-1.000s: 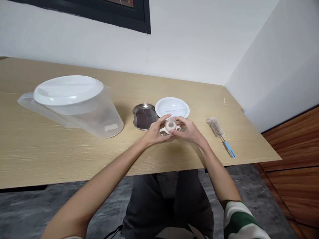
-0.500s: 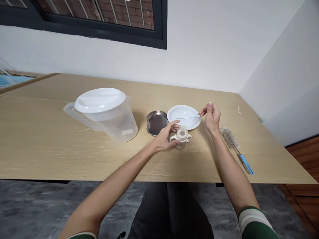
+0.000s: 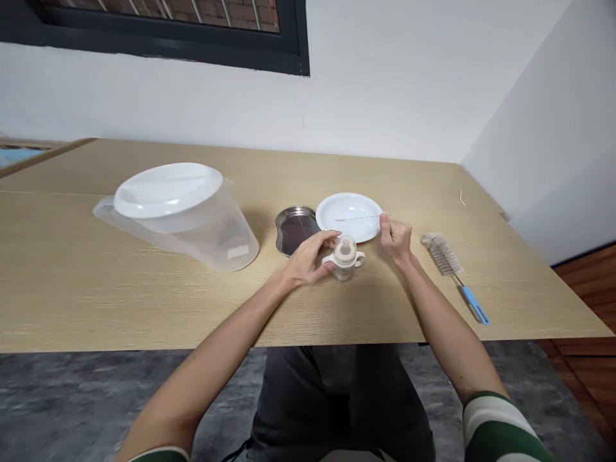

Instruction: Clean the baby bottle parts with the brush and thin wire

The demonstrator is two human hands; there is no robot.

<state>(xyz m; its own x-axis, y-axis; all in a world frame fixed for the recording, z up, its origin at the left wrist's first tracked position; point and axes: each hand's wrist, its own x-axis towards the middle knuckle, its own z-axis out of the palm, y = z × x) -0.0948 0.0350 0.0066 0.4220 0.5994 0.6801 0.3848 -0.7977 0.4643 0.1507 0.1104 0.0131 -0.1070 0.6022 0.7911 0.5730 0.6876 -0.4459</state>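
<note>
Left hand [image 3: 305, 262] holds a baby bottle [image 3: 344, 258] as right hand [image 3: 395, 239] pinches a thin metal rod [image 3: 359, 218] at a white plate [image 3: 332, 208].
Well left of the plate stands a clear plastic jug [image 3: 212, 237] under a white lid [image 3: 167, 190], then a steel tray [image 3: 294, 230] just beside the plate. The left fingers [image 3: 327, 239] curl closed around the bottle, upright on the person's side of the plate, teat up, long axis vertical, handles sideways. The right thumb and forefinger [image 3: 384, 219] close on the rod's end; its long axis runs nearly level across the plate, free end pointing left. Right of the plate lies a bottle brush [image 3: 440, 253]. A light, level pinch should best keep so thin a rod from slipping.
</note>
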